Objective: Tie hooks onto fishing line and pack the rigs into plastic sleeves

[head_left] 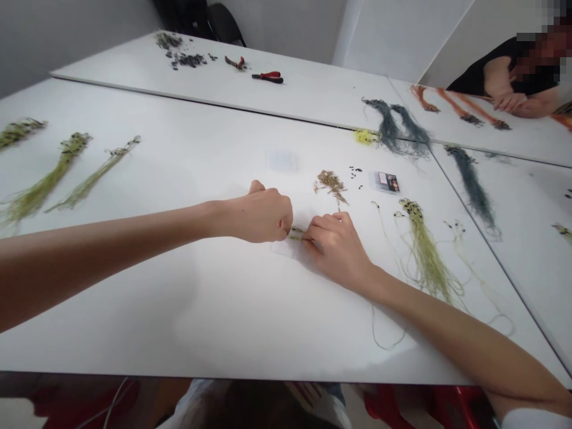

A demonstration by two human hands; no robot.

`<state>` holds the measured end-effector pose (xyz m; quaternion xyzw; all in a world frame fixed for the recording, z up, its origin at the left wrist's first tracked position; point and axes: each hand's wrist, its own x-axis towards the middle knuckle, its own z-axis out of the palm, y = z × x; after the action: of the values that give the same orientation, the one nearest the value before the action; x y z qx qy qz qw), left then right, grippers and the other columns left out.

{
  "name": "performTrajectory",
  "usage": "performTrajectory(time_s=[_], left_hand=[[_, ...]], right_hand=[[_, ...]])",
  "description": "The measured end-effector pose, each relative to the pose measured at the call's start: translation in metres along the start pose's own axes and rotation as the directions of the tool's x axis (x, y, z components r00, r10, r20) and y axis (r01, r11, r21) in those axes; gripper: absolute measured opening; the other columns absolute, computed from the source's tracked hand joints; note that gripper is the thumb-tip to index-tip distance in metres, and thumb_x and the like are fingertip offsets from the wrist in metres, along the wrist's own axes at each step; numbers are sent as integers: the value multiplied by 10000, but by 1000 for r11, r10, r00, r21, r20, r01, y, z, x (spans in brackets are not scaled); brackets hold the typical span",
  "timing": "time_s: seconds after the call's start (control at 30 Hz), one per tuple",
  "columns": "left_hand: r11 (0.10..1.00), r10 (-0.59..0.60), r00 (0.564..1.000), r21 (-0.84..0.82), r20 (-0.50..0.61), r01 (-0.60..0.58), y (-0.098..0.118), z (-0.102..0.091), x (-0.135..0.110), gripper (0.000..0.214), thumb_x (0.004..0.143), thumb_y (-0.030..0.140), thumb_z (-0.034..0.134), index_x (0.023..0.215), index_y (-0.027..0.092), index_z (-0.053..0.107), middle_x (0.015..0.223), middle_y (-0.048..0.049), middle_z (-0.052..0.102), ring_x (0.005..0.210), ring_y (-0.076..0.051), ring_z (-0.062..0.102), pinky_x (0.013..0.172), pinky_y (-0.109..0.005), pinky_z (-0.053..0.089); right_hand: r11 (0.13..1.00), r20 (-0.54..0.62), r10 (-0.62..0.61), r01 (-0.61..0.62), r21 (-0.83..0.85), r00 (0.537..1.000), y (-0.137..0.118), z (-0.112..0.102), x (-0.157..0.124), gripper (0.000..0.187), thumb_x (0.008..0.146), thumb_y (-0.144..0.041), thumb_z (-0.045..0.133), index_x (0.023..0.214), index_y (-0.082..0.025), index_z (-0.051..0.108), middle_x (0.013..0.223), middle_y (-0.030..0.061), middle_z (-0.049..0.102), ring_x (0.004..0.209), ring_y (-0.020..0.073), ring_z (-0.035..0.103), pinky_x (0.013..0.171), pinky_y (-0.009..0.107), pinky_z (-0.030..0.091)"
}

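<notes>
1. Showing in the head view: left hand (266, 215), one, fingers curled into a fist, pinching green cord (297, 234) at its lower edge; fingertips partly hidden.
2. Right hand (333, 243), one, fingers bent, thumb and fingertips closed on the same cord. The short visible stretch lies between the two hands, above the white table (134, 286).
3. Brass pieces (330, 182), loose heap, just beyond the right hand.
4. Black beads (355, 171), a few, scattered right of the heap; small box (386, 182) with a dark label near them.
5. Clear box (282, 160), one, beyond the left hand.
6. Green bundle (422, 247), loose ends spread, near the right forearm.
7. Green bundles, three, far left, the middle one (53, 173) thick.
8. Pliers, two, red-handled: one open (235, 63), one closed (269, 77), at the back.
9. Blue-grey bundles (388, 126), right of centre; orange bundles (462, 110) near a co-worker's hands (509, 102).
</notes>
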<state>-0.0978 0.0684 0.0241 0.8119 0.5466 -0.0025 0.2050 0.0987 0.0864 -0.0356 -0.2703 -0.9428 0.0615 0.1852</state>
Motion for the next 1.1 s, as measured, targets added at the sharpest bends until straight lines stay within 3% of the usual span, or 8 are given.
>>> performTrajectory(time_s=[0.13,0.3,0.53,0.7,1.1], left_hand=[[999,-28,999,-27,-18,27,-3,-3,5,178,716,320,578,614,251,707,594,-13,621,718,-217,582,867,-413,275],[999,-35,997,34,-74,38,-4,-4,3,172,735,272,564,697,243,729,787,-22,708,746,-203,587,860,-413,254],[990,-82,980,-125,-180,60,9,16,-4,198,774,300,547,769,255,739,788,3,708,775,-197,606,826,-382,278],[984,-99,983,-160,-154,74,6,23,4,180,758,306,568,699,239,724,738,5,718,720,-190,609,811,-391,275],[972,-135,990,-197,-33,126,-1,15,16,120,673,346,682,670,233,722,756,16,716,745,-186,598,873,-413,241]], right_hand=[[1000,-6,-3,3,1,1000,0,0,0,240,883,-108,465,754,-157,662,751,36,629,710,164,508,784,357,277],[1000,-11,-4,4,9,1000,-1,0,0,244,885,-110,465,749,-162,661,741,33,626,686,159,499,793,360,278],[999,-14,8,-7,48,1000,1,1,0,180,855,-104,513,735,-154,637,745,23,626,709,152,527,788,351,284],[996,-13,25,-23,86,1000,2,2,-1,166,850,-106,531,742,-163,644,740,14,623,704,146,529,788,345,286],[989,-29,46,-41,143,999,1,3,0,155,810,-88,555,713,-158,653,710,2,615,680,140,535,785,342,299]])
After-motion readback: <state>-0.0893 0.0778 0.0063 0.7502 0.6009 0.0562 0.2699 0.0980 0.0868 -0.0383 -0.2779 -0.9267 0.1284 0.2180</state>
